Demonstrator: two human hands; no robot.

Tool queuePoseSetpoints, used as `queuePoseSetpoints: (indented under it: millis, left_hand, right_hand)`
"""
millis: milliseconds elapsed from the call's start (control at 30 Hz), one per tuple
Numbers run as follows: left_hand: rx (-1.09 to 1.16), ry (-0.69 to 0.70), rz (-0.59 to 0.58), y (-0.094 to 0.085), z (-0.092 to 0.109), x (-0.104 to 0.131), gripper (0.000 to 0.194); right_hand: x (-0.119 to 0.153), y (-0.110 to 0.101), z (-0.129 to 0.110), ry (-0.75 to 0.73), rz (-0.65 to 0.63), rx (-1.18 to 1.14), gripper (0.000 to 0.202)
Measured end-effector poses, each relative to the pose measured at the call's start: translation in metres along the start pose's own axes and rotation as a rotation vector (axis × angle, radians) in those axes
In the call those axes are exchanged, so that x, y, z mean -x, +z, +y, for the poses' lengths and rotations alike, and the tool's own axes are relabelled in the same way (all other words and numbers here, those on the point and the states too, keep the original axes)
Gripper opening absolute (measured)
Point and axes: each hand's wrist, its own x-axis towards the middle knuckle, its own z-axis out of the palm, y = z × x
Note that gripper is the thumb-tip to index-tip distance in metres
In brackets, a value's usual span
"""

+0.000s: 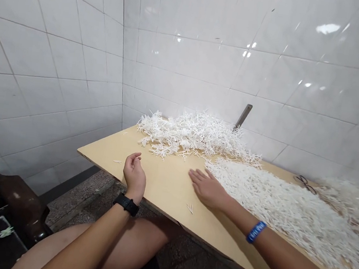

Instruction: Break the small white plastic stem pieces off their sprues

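Note:
My left hand (134,176), with a black watch (126,204) on its wrist, is raised at the front edge of the wooden table (168,172). Its fingers curl inward, and a small white bit shows at the fingertips, too small to name. My right hand (208,188) lies flat on the tabletop, palm down with fingers stretched out, beside a wide heap of short white plastic-like pieces (276,204). Behind both hands lies a pile of branched white sprigs (196,134). A few loose white pieces (190,208) rest just in front of my right hand.
Tiled walls (189,56) meet in a corner behind the table. A metal bar (243,115) stands up behind the sprig pile. Scissors-like black loops (306,183) lie at the back right. Dark wooden furniture (21,206) stands at the lower left.

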Motion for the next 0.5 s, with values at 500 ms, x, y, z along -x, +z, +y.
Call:
queuePoseSetpoints:
  millis: [500]
  left_hand:
    - [0.007, -0.003, -0.005, -0.002, 0.003, -0.002, 0.021]
  right_hand:
    - [0.035, -0.025, -0.066, -0.220, -0.020, -0.173, 0.053]
